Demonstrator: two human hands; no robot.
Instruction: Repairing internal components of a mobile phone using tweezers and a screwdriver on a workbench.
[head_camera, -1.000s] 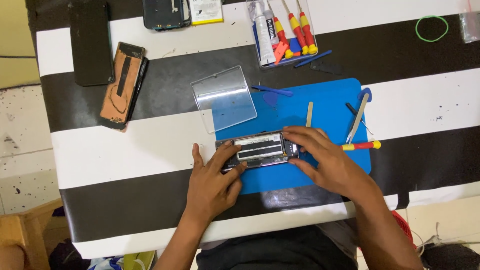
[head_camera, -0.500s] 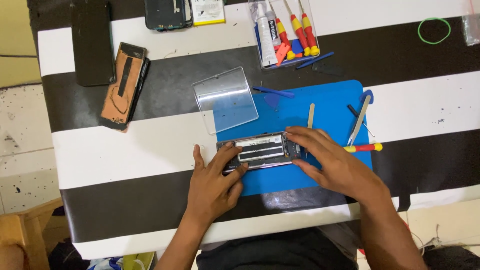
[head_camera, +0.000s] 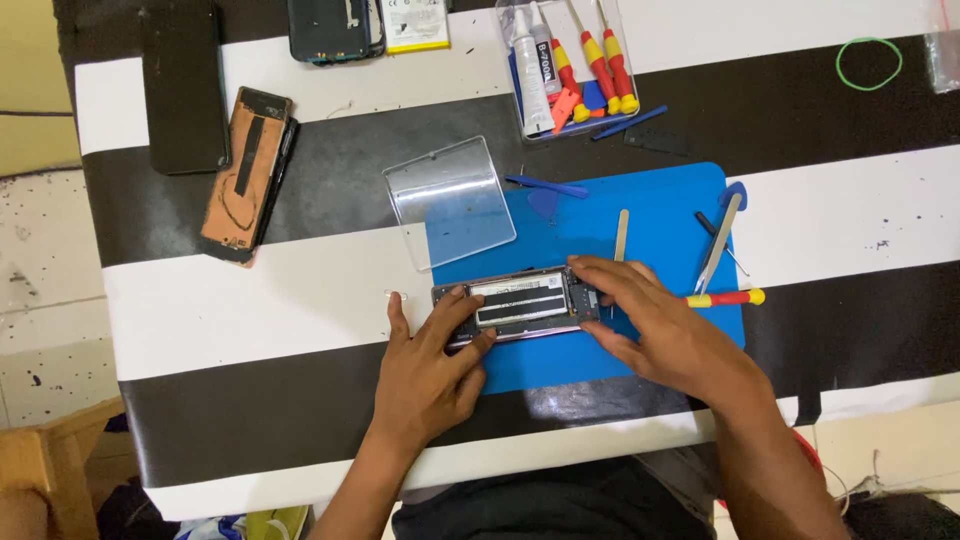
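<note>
Opened phone (head_camera: 520, 305), apparently backless, battery showing.

Both hands (head_camera: 430, 375) and forearms are bare, with no sleeves, rings or watch.

Both hands rest on an opened dark smartphone with its inner parts exposed (head_camera: 520, 303), lying across the edge of a blue rectangular work mat (head_camera: 650, 220) on a black-and-white striped table (head_camera: 250, 310). The left hand (head_camera: 430, 375) presses its left end; the right hand (head_camera: 665, 335) covers its right end, beside a red-and-yellow-handled screwdriver (head_camera: 725, 298).
</note>
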